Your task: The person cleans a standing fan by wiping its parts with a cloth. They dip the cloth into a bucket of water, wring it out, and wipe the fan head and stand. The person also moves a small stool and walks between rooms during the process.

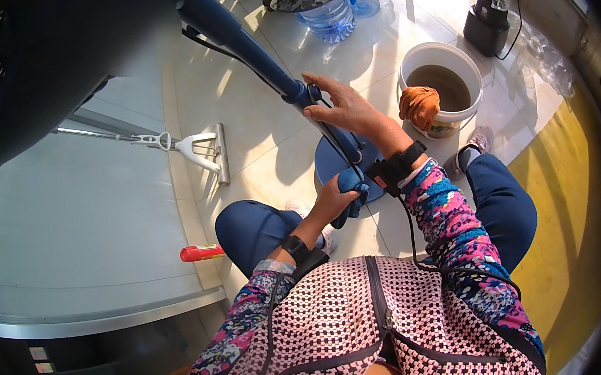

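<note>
A blue pole (257, 53) rises from a round blue base (330, 159) on the tiled floor, with a dark cord running along it. It looks like the stand of a pedestal fan. My right hand (344, 105) rests against the pole at its collar, the fingers spread and the thumb apart. Lower down, my left hand (335, 200) grips a dark blue cloth (351, 181), which touches the cord beside the pole just above the base. The cloth's lower end hangs below my fingers. The top of the stand is dark and blurred near the camera.
A white bucket (472, 57) of murky water, an orange cloth (420, 106) over its rim, stands at the right. Behind it is a black blender (489, 16). Water bottles (329, 20) stand ahead. A squeeze mop (201, 149) and a red bottle (201, 252) are at the left.
</note>
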### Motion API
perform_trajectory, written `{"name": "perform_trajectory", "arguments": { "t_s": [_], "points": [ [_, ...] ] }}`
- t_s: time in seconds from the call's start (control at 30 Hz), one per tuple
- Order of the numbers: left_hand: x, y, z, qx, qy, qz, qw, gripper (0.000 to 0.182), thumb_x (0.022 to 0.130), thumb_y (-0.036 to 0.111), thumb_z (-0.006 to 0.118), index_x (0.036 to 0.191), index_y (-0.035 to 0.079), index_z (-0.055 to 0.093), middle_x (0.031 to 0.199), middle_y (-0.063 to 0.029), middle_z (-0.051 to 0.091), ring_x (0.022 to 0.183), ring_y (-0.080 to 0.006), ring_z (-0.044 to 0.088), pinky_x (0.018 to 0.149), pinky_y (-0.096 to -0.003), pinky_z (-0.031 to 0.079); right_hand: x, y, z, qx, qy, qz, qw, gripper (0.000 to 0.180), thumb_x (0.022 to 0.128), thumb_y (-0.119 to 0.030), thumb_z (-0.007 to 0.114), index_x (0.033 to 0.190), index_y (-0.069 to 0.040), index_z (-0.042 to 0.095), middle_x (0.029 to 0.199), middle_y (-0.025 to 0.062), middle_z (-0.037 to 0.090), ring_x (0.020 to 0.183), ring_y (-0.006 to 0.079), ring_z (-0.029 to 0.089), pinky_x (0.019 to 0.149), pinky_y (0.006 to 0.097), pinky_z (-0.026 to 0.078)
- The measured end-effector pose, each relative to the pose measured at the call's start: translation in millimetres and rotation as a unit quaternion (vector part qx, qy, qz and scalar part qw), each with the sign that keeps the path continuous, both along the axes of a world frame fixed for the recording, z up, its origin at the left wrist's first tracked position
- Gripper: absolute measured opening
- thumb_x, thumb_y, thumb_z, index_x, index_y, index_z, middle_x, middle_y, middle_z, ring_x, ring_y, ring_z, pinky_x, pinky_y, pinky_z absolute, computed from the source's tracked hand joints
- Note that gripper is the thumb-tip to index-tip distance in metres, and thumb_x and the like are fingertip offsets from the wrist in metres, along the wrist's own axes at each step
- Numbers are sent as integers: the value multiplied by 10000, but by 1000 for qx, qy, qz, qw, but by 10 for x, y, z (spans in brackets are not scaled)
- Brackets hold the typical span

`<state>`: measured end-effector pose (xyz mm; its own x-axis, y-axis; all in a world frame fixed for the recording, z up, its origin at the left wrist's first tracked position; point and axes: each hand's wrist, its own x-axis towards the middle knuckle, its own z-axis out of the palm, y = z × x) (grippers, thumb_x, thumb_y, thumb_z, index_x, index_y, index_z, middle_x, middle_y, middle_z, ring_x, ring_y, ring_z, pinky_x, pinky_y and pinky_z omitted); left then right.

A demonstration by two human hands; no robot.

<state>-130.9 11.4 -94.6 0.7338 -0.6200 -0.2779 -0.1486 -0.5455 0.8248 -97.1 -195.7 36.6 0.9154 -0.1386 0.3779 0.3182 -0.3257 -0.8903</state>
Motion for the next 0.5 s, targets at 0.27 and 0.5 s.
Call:
{"name": "perform_trajectory", "arguments": {
  "t_s": [0.27, 0.5],
  "points": [
    [289, 185, -184, 2, -8, 31, 999, 391, 838, 127, 726, 1195, -8, 643, 1032, -98, 722, 918, -191, 698, 838, -326, 552, -249, -587, -220, -34, 56, -74, 995, 700, 900, -475, 700, 1449, -75, 531, 1416, 216, 568, 1301, 333, 570, 1052, 405, 477],
    [447, 637, 599, -233, 59, 183, 953, 165, 955, 98, 637, 1100, 21, 650, 906, -86, 711, 721, -146, 690, 658, -260, 567, -1238, -1380, -492, 36, 160, -202, 966, 502, 996, -317, 656, 1401, -39, 554, 1258, 172, 665, 1173, 241, 635, 979, 366, 517]
  ]
}}
